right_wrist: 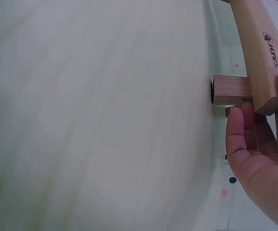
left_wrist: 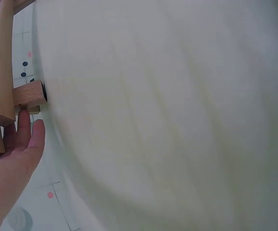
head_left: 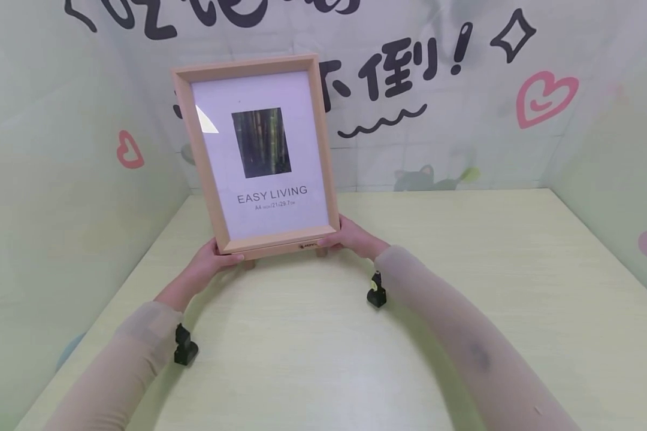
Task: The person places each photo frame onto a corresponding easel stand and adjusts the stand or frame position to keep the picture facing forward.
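A light wooden picture frame (head_left: 261, 143) with a bamboo photo and the words "EASY LIVING" leans back, slightly tilted, on the ledge (head_left: 275, 248) of a small wooden easel. My left hand (head_left: 207, 263) grips the left end of ledge and frame, thumb in front and fingers curled underneath. On the other side my right hand (head_left: 356, 236) holds the right end the same way, its thumb near a small printed logo. Short easel legs show in the left wrist view (left_wrist: 30, 95) and right wrist view (right_wrist: 231, 90), their dark-tipped ends right at the table surface.
The pale wood-grain table (head_left: 463, 287) runs back to a wall sheet (head_left: 453, 149) with dark lettering and a pink heart. Pale side panels (head_left: 614, 179) border it. Small black devices (head_left: 376, 291) show beside both sleeved wrists.
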A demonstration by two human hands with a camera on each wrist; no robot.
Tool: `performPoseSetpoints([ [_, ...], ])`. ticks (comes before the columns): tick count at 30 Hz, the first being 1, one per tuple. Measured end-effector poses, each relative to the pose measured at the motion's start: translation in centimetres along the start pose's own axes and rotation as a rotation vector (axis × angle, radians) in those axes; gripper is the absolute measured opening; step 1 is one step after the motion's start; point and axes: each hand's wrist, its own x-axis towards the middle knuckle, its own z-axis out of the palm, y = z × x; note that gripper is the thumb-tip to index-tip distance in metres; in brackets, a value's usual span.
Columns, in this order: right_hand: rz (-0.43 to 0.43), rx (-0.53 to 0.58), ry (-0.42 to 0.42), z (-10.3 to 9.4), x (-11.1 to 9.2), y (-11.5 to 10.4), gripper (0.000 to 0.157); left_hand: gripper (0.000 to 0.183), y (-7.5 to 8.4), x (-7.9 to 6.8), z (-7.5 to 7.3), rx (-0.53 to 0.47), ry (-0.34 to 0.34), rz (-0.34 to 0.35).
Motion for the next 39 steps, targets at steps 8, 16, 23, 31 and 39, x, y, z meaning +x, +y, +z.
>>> performPoseSetpoints([
  [8,0.002,-0.004,0.002,-0.02,0.03,0.07,0.064,0.071,0.09,-0.03,-0.15,-0.006,-0.025,-0.022],
  [16,0.001,-0.019,0.004,0.05,-0.01,0.05,0.063,0.07,-0.12,0.09,-0.32,-0.014,-0.036,-0.02],
  [23,0.012,-0.018,0.012,0.04,-0.08,0.01,0.064,0.072,-0.15,0.17,-0.26,-0.023,-0.035,-0.014],
  [31,0.007,-0.011,0.01,-0.07,-0.29,0.0,0.066,0.074,-0.26,0.49,0.02,-0.046,-0.028,-0.013],
  [39,-0.006,-0.013,0.011,-0.69,-0.42,0.4,0.065,0.078,-0.19,0.68,0.64,-0.049,-0.027,0.011],
])
